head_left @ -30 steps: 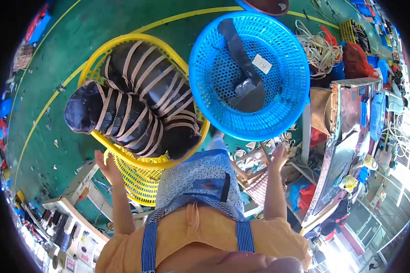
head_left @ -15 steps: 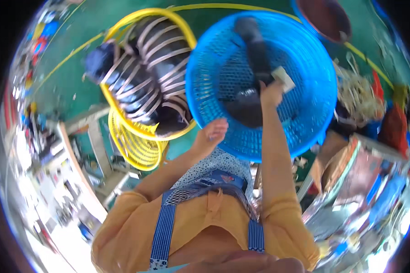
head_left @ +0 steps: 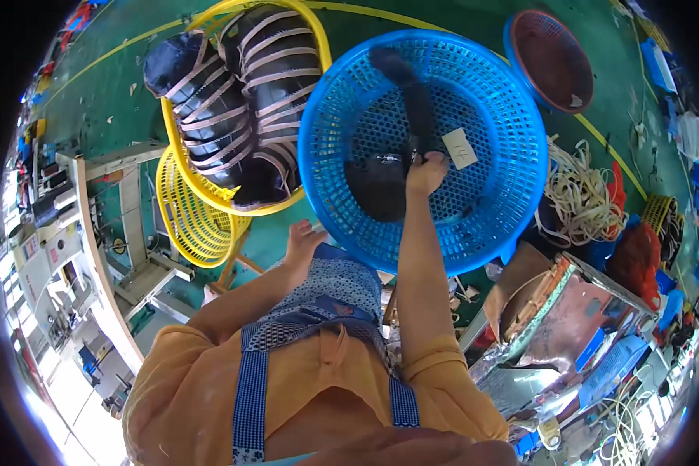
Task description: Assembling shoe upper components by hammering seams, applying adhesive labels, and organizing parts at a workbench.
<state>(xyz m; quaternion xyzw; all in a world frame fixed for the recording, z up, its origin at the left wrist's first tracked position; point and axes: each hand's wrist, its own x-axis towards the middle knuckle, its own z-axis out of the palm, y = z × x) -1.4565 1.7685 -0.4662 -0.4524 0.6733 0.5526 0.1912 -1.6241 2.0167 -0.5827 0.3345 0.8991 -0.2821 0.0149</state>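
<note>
In the head view, a big blue plastic basket [head_left: 520, 179] stands in front of me. A long dark piece [head_left: 416, 109] lies inside it, with a wider, shiny rounded end [head_left: 377, 186]; its exact kind I cannot make out. My right hand [head_left: 429, 172] reaches in, fingers closed at the narrow middle of the dark piece. Close by its fingertips is a pale paper card [head_left: 460, 149] with handwriting. My left hand [head_left: 303, 242] hovers near my apron, outside the basket's near-left rim, fingers apart and holding nothing.
Left of the blue basket, a yellow basket [head_left: 324, 39] holds glossy black bundles [head_left: 276, 74] with pale bands. A second yellow basket [head_left: 202, 241] is partly beneath it. A reddish-brown basket [head_left: 551, 62] sits far right, pale strips [head_left: 586, 194] lie right, and a wooden frame [head_left: 93, 233] stands left.
My right hand has drawn back from the card, which now lies apart from its fingers. My left hand has moved away from the basket rim toward my body. The view has shifted.
</note>
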